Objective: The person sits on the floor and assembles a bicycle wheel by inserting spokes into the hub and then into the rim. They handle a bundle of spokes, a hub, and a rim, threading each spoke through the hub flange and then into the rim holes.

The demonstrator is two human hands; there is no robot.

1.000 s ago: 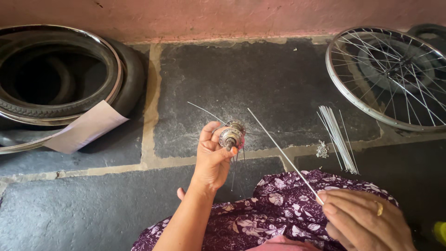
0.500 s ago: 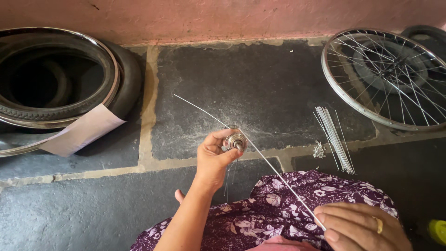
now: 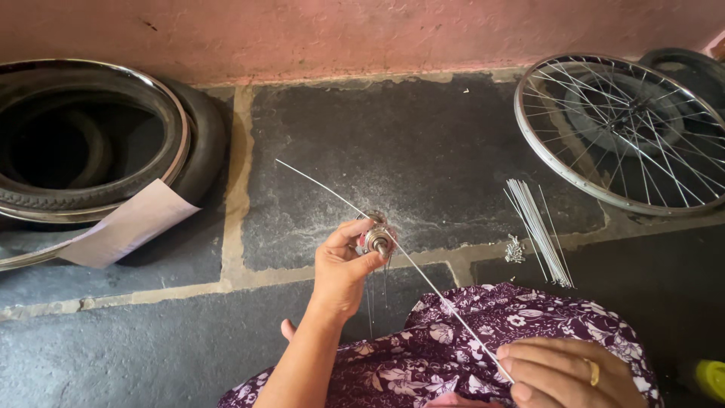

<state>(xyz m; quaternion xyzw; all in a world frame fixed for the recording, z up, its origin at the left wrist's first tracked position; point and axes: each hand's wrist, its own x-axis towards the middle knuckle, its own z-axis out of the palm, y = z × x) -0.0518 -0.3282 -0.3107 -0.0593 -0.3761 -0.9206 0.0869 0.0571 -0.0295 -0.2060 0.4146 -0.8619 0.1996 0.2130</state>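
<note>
My left hand (image 3: 341,266) grips a small metal wheel hub (image 3: 376,239) above the dark stone floor. A few thin spokes hang down from the hub. My right hand (image 3: 568,372), with a ring on one finger, pinches the near end of a long thin spoke (image 3: 423,276). That spoke runs up and to the left, passes at the hub and sticks out beyond it. Both hands hover over my lap, which is covered in purple flowered cloth (image 3: 483,340).
A bundle of loose spokes (image 3: 538,233) and a small pile of spoke nipples (image 3: 515,249) lie on the floor to the right. A spoked wheel (image 3: 627,132) lies at the far right, a bare rim (image 3: 162,128) on a tyre (image 3: 205,147) at the left, with paper (image 3: 128,230).
The spoke in my right hand has slid up and to the left at the hub, so more of it sticks out beyond. My left hand turned the hub a little.
</note>
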